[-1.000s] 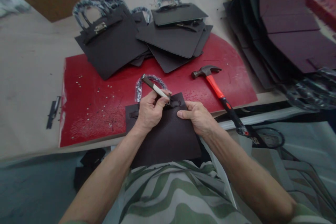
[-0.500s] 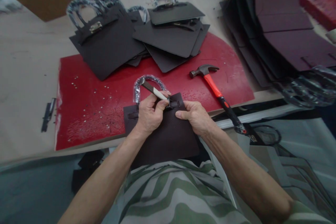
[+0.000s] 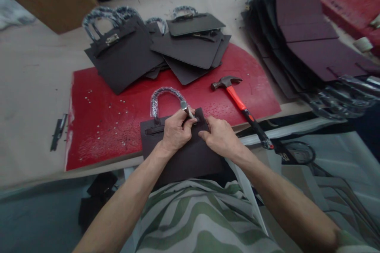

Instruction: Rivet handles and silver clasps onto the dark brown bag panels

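Observation:
A dark brown leather bag panel (image 3: 184, 162) lies at the front edge of the red board, its lower part against my body. Its looped handle (image 3: 168, 90) is wrapped in clear plastic. My left hand (image 3: 179, 129) is closed around a metal hand punch (image 3: 184, 106) with a pale wrapped shank. The punch's capped end points up; its lower tip is hidden by my fingers near the strap at the panel's upper right. My right hand (image 3: 221, 134) pinches the panel's right edge, thumb on top.
A claw hammer (image 3: 234, 95) lies right of the panel, its handle over the board's edge. The red board (image 3: 89, 134) bears small pale bits. Behind are stacked dark bag panels (image 3: 124, 59); purple and black panels (image 3: 308, 27) are at right. A dark strip (image 3: 58, 132) lies left.
The punch has swung from leaning left over the handle to a steeper stance, its capped end now farther right. My left hand has shifted slightly right; the right still holds the panel's edge.

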`<control>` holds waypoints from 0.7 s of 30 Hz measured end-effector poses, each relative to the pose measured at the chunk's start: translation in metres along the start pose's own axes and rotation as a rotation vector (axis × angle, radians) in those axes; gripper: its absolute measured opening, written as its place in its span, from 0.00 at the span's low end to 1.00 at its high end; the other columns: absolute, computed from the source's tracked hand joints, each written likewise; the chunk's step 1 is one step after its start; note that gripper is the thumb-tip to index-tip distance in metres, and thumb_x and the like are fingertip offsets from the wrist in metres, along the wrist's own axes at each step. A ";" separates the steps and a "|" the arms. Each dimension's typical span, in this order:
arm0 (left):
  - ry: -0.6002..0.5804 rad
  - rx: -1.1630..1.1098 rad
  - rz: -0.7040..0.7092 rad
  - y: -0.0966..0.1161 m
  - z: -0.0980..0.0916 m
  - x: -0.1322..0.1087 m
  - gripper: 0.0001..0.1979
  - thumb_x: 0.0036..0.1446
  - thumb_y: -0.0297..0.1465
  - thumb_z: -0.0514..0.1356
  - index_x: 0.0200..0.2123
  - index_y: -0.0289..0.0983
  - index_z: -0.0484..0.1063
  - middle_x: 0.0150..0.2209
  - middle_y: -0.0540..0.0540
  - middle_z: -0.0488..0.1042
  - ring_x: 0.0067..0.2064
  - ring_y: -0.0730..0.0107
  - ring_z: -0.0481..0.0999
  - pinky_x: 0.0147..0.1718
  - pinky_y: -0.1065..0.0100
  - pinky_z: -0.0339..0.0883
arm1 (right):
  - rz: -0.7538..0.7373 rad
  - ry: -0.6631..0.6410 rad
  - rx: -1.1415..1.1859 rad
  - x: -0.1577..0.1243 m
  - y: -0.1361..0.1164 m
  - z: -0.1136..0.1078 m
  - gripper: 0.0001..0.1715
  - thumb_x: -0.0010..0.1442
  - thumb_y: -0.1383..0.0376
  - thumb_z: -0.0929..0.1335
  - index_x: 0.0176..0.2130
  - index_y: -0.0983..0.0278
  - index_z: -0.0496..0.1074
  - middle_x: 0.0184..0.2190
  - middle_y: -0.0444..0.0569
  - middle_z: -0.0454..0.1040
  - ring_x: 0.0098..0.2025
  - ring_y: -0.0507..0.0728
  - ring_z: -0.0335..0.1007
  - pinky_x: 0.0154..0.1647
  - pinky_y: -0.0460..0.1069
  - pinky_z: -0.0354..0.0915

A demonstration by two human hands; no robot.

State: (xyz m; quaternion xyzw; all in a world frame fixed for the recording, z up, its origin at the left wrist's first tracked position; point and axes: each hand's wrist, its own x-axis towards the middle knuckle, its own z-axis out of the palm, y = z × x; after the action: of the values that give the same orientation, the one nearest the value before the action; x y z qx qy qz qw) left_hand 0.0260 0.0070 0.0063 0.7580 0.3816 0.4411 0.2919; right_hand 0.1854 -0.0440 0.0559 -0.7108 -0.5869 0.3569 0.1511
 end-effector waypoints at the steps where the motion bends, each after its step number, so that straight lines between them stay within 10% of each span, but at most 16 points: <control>1: -0.005 0.010 0.012 -0.001 0.001 -0.001 0.06 0.62 0.29 0.59 0.41 0.38 0.73 0.42 0.44 0.80 0.45 0.63 0.80 0.48 0.65 0.73 | -0.003 0.007 -0.143 -0.005 0.000 -0.001 0.13 0.56 0.63 0.69 0.41 0.67 0.74 0.35 0.59 0.79 0.38 0.64 0.73 0.35 0.52 0.58; 6: -0.019 0.022 0.058 -0.002 0.003 -0.004 0.06 0.61 0.29 0.59 0.42 0.38 0.73 0.42 0.43 0.80 0.45 0.63 0.81 0.48 0.65 0.73 | -0.050 0.008 -0.427 -0.025 0.012 -0.010 0.15 0.65 0.56 0.65 0.39 0.64 0.74 0.35 0.58 0.79 0.36 0.64 0.75 0.35 0.53 0.58; 13: -0.032 0.049 0.100 -0.001 0.004 -0.004 0.08 0.61 0.28 0.59 0.44 0.37 0.74 0.43 0.42 0.80 0.45 0.63 0.81 0.47 0.66 0.73 | -0.067 0.492 -0.545 -0.014 0.063 -0.050 0.18 0.63 0.59 0.66 0.49 0.68 0.72 0.46 0.61 0.74 0.48 0.65 0.70 0.44 0.54 0.61; 18: -0.060 0.091 0.108 -0.001 0.006 -0.003 0.05 0.62 0.28 0.58 0.40 0.37 0.73 0.42 0.42 0.79 0.44 0.63 0.80 0.47 0.66 0.73 | 0.090 0.323 -0.505 0.009 0.085 -0.069 0.12 0.60 0.62 0.65 0.42 0.67 0.70 0.41 0.60 0.73 0.43 0.65 0.69 0.41 0.53 0.60; 21: -0.068 0.087 0.099 -0.002 0.006 -0.004 0.04 0.62 0.28 0.58 0.40 0.37 0.73 0.42 0.43 0.79 0.44 0.63 0.80 0.48 0.65 0.73 | 0.243 0.130 0.097 0.020 0.083 -0.077 0.06 0.52 0.67 0.68 0.34 0.64 0.67 0.29 0.51 0.70 0.33 0.58 0.67 0.33 0.50 0.60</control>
State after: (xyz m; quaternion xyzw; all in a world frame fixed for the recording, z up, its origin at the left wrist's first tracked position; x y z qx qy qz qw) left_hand 0.0298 0.0046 0.0002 0.8025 0.3522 0.4122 0.2491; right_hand 0.2993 -0.0318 0.0506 -0.7900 -0.4677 0.3538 0.1789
